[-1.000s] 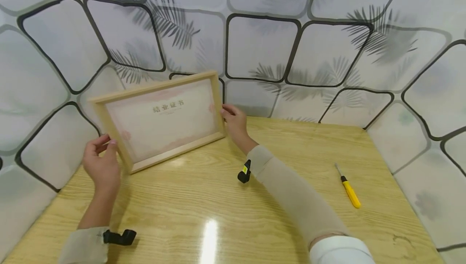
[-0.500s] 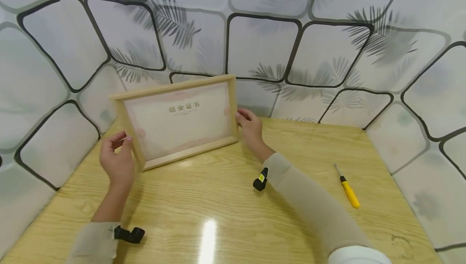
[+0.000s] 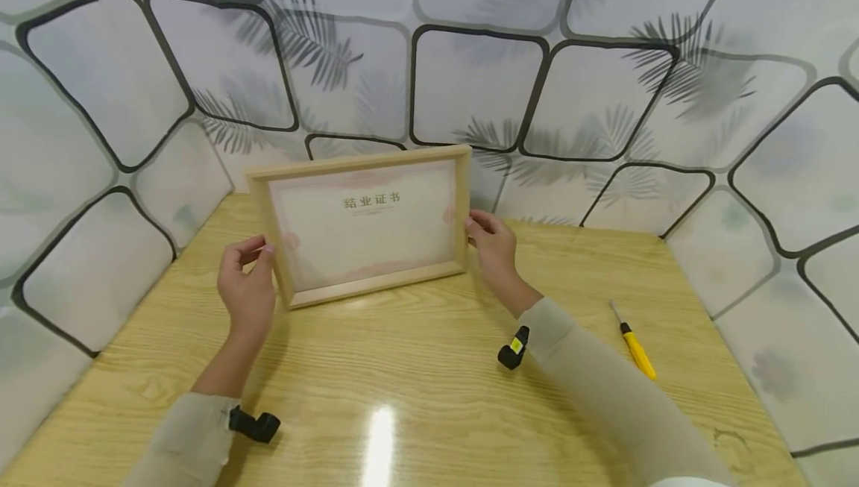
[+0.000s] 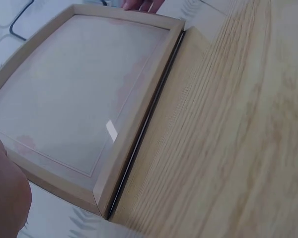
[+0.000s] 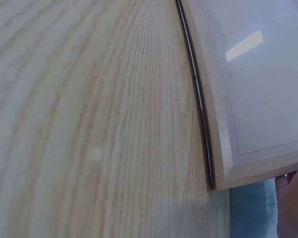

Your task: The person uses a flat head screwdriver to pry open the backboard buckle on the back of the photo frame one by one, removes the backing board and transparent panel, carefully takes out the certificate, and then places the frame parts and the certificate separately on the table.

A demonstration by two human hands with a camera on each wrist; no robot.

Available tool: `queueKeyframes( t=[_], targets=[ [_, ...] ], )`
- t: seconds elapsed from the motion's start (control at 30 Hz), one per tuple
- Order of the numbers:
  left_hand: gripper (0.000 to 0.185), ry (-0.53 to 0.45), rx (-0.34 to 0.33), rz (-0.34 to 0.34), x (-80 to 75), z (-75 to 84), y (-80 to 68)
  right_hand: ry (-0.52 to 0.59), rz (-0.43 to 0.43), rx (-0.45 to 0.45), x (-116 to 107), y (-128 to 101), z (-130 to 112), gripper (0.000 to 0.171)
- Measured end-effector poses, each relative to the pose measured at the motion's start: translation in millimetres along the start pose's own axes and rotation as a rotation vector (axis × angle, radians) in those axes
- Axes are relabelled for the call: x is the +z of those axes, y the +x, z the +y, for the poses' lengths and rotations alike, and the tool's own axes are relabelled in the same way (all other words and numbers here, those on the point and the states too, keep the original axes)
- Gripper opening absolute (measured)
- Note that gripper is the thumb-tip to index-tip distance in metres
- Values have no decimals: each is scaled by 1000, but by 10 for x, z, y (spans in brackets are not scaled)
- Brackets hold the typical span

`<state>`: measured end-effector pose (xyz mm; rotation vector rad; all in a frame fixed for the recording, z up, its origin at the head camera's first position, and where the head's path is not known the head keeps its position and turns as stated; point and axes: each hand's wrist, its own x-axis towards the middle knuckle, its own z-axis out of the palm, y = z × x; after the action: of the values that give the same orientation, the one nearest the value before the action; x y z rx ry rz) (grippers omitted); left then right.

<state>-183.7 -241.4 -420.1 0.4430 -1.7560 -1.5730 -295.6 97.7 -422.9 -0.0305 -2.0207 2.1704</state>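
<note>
Here, the scene line by line.

Frame: a light wooden picture frame (image 3: 365,222) stands upright on its long lower edge near the back of the table, tilted a little backward, its glazed front facing the person. Behind the glass sits a pale certificate with a pink border and a short line of dark characters near the top. The left wrist view shows the frame (image 4: 89,104) from its left end, and the right wrist view shows the frame (image 5: 248,94) from its right end, with a thin dark line where the lower edge meets the tabletop.

Left hand: the left hand (image 3: 247,289) grips the frame's left side near the lower corner, fingers curled over the front edge of the wood and thumb apart above them.

Right hand: the right hand (image 3: 493,248) grasps the frame's right side about halfway up, fingertips on the wooden edge. In the right wrist view only a small part of this hand (image 5: 294,206) shows, just beside the frame's corner.

Table: a glossy table (image 3: 429,397) with pale wood grain carries the frame; a bright glare lies on it close to the person.

Screwdriver: a small yellow-handled screwdriver (image 3: 632,341) lies flat on the table, well apart from the frame, off to the right of the right forearm.

Wall: a white patterned wall (image 3: 483,69) with dark rounded outlines and grey leaf prints rises behind and beside the table.
</note>
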Motion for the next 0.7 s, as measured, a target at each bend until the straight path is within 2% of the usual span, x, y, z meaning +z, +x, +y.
queueKeyframes(
  t=[0.3, 0.53, 0.7],
  targets=[
    [12, 1, 48, -94, 257, -22, -63, 0, 66, 35, -332, -113, -77, 29],
    [22, -53, 40, -197, 472, -20, -152, 6, 119, 66, -630, -251, -150, 31],
    [22, -82, 43, -213, 623, 11, -188, 18, 171, 74, -777, -314, -199, 30]
  ],
)
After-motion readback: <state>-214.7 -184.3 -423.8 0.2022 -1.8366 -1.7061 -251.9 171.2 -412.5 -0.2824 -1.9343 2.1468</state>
